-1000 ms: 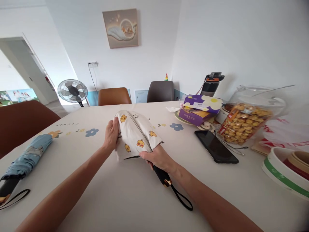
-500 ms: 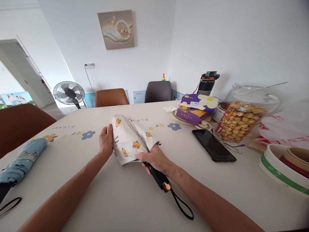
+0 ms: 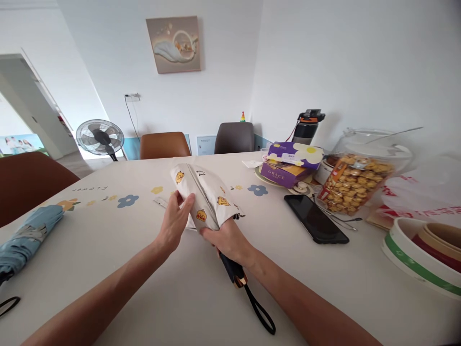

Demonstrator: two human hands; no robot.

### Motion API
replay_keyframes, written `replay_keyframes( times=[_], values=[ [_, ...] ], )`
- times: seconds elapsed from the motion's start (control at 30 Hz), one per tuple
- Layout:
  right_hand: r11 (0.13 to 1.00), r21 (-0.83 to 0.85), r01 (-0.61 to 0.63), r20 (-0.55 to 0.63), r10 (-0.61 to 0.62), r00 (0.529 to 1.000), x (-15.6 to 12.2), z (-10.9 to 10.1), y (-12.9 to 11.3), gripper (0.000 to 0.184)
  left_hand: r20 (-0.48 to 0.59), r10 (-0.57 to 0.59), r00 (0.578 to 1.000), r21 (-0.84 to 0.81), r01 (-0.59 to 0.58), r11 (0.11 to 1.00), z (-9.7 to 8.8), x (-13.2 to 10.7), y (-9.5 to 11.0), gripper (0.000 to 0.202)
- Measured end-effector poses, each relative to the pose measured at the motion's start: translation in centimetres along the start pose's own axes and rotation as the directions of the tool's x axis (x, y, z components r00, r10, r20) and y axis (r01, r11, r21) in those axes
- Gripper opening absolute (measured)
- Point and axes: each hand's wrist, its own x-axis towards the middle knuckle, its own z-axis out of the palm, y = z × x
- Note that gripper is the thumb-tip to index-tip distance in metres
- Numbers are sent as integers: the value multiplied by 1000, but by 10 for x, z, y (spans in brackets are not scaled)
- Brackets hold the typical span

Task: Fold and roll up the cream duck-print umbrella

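A folded white umbrella [image 3: 205, 190] printed with yellow ducks lies slanted on the table in front of me. My right hand [image 3: 227, 239] is wrapped round it just above its black handle [image 3: 232, 270], whose black wrist strap [image 3: 260, 311] trails toward me. My left hand [image 3: 175, 221] presses on the near left side of the canopy, thumb and fingers pinching a fold of the cloth.
A folded blue umbrella [image 3: 25, 238] lies at the table's left edge. To the right are a black phone [image 3: 315, 219], a purple box [image 3: 288, 166], a jar of snacks [image 3: 360, 180], a dark flask [image 3: 306, 127] and stacked bowls [image 3: 428, 252]. Chairs stand round the far side.
My left hand has moved from the canopy's far left edge down to its near side, close to my right hand. The umbrella has turned a little more upright.
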Motion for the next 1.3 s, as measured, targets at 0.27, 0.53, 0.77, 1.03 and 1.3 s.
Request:
replay_keyframes(
  times=[0.27, 0.53, 0.77, 1.03, 1.3],
  values=[
    [998, 35, 58, 67, -60, 996, -5, 8, 5, 26, 174, -187, 967, -202, 221, 954, -5, 3, 8, 41],
    [971, 228, -68, 210, 19, 978, -9, 5, -3, 30, 295, -253, 921, -345, 350, 871, -10, 8, 5, 49],
    [950, 300, -88, 200, 28, 979, -6, 10, 1, 52, 180, -301, 936, -381, 349, 856, -5, 10, -5, 47],
    [829, 496, -257, 341, 87, 936, -7, 19, 5, 49, 230, -379, 896, -375, 441, 815, -7, 8, -5, 48],
    [794, 528, -302, 259, 189, 947, -3, 27, 15, 35, 268, -377, 886, -177, 430, 885, -12, 23, -20, 47]
  ],
)
